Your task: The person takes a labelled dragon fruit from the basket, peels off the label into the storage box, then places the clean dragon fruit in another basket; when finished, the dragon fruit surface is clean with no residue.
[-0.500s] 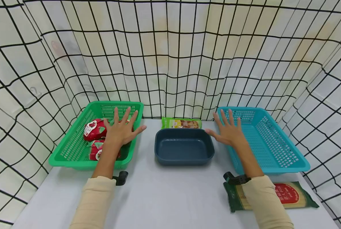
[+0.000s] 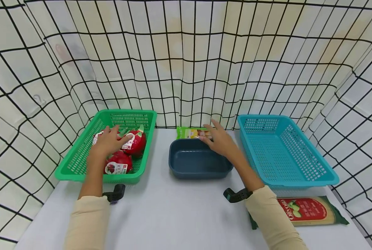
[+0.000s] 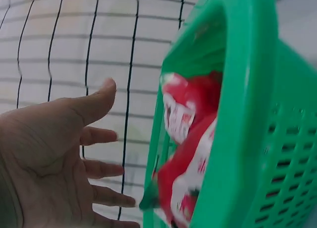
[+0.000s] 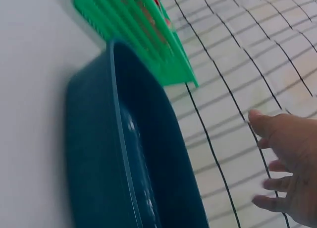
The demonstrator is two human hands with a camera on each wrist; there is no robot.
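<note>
Over the green basket [image 2: 143, 158] at the left hovers my left hand [image 2: 105, 143], its fingers spread loosely and its palm bare in the left wrist view. Inside the basket lie several round red packs [image 2: 119, 162] with green tips and white labels; the hand hides part of one. My right hand [image 2: 219, 139] is above the far right part of a dark blue rectangular tub [image 2: 192, 170], fingers apart and holding nothing. Nothing lies in the tub's visible part. Behind it is a bright green packet [image 2: 183, 132], partly covered by the right hand in the head view.
A light blue basket [image 2: 282, 152] stands at the right with nothing in it. In front of it lies a long pack [image 2: 311, 211] with a red label, partly under the right sleeve in view. Black netting [image 2: 193, 62] encloses the back and sides of the white table [image 2: 173, 215].
My left hand has shifted left and toward me, uncovering red packs. My right hand has swung left from beside the light blue basket to over the tub. Both hands' fingers are less widely spread.
</note>
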